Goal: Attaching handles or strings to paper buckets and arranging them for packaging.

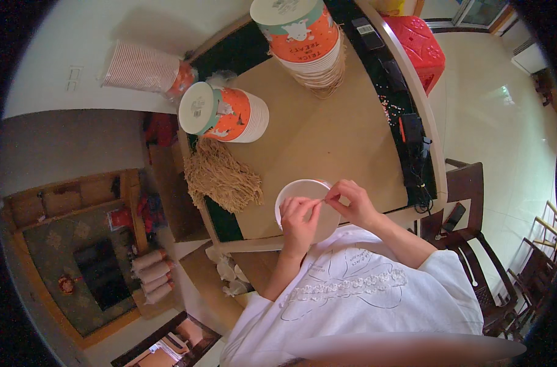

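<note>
A round white paper bucket (328,227) stands at the table's near edge, against my white shirt, its inside facing up. Over its rim my left hand (299,221) is closed, thumb and forefinger pinched together. My right hand (353,203) meets it from the right, its fingertips pinched too. The two sets of fingertips almost touch; whatever thin thing lies between them is too small to make out. Left of the bucket lies a loose heap of tan twine cords (222,176). Behind that, a stack of orange and white printed buckets (237,115) rests on its side.
A taller bucket stack (308,46), with cords draped round it, is at the table's far side. Wrapped buckets (141,67) lie beyond the far left edge. Small beads (388,111), a black device (411,131) and cables line the right edge. A red stool (416,52) stands beyond.
</note>
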Motion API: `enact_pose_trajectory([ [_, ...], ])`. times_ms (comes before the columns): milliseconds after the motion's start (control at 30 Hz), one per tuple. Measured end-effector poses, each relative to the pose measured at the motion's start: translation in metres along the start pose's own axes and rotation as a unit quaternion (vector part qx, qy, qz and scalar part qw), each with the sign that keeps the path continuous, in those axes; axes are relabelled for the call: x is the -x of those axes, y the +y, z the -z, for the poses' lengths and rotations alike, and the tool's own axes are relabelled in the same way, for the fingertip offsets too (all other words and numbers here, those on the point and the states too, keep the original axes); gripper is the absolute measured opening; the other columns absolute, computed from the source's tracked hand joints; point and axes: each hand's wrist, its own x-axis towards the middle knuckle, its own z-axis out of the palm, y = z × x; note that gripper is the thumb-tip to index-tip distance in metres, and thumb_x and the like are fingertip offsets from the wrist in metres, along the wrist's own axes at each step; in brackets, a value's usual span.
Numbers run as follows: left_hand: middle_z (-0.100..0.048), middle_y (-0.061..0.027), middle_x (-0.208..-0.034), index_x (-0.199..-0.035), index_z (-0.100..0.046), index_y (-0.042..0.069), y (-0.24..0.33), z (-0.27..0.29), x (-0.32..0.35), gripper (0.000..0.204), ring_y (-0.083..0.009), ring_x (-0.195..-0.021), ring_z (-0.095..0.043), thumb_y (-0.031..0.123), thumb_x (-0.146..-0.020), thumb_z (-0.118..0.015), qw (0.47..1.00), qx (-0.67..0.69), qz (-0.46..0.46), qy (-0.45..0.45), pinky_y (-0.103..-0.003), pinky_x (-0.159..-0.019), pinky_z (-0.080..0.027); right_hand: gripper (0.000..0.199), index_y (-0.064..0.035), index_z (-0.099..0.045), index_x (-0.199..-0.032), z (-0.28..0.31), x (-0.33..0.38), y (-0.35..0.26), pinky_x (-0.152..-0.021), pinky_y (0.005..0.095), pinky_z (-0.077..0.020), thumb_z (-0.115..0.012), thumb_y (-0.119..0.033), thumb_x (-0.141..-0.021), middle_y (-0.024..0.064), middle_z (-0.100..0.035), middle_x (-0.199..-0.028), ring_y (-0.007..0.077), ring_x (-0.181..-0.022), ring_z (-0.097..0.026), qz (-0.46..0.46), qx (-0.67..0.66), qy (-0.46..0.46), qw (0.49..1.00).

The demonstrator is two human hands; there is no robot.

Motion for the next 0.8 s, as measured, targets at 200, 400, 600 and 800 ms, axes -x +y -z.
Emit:
enact_pose_trajectory([
  [200, -0.060, -0.0048, -0.079, -0.079, -0.067, 0.007, 0.002, 0.000, 0.000, 0.009, -0.0244, -0.081, -0.056, 0.007, -0.071, -0.071, 0.999, -0.032, -0.019, -0.027, -0.036, -0.077, -0.044, 0.013, -0.0074, -0.062, -0.080, 0.000, 0.000, -0.002, -0.071, 0.0298, -0.0425, -0.068, 0.000, -0.071, 0.0048, -0.060, -0.079, 0.0200, -0.075, -0.057, 0.001, 0.011, -0.004, 1.000],
  [400, -0.061, -0.0073, -0.081, -0.079, -0.067, 0.006, -0.001, -0.002, 0.001, 0.008, -0.0264, -0.081, -0.057, 0.006, -0.072, -0.069, 0.999, -0.033, -0.025, -0.029, -0.036, -0.079, -0.045, 0.011, -0.0063, -0.061, -0.081, 0.001, 0.000, -0.004, -0.074, 0.0292, -0.0427, -0.067, 0.000, -0.073, 0.0054, -0.060, -0.079, 0.0190, -0.076, -0.057, 0.025, 0.029, -0.011, 0.999],
  [600, -0.063, -0.0056, -0.080, -0.080, -0.066, 0.001, -0.013, -0.011, 0.008, 0.006, -0.0144, -0.076, -0.059, 0.005, -0.076, -0.068, 0.955, 0.243, 0.165, -0.044, -0.028, -0.074, -0.045, 0.007, -0.0050, -0.061, -0.084, -0.011, 0.009, 0.014, -0.066, 0.0241, -0.0404, -0.065, -0.007, -0.079, 0.0022, -0.059, -0.082, 0.0109, -0.073, -0.051, -0.104, -0.223, -0.010, 0.969],
  [800, -0.063, -0.0044, -0.080, -0.078, -0.066, 0.001, -0.012, -0.010, 0.007, 0.005, -0.0134, -0.077, -0.058, 0.005, -0.076, -0.068, 0.955, 0.234, 0.178, -0.040, -0.026, -0.072, -0.046, 0.007, -0.0045, -0.061, -0.084, -0.010, 0.009, 0.023, -0.065, 0.0233, -0.0403, -0.065, -0.007, -0.080, 0.0006, -0.059, -0.081, 0.0091, -0.073, -0.050, -0.119, -0.226, -0.020, 0.967],
])
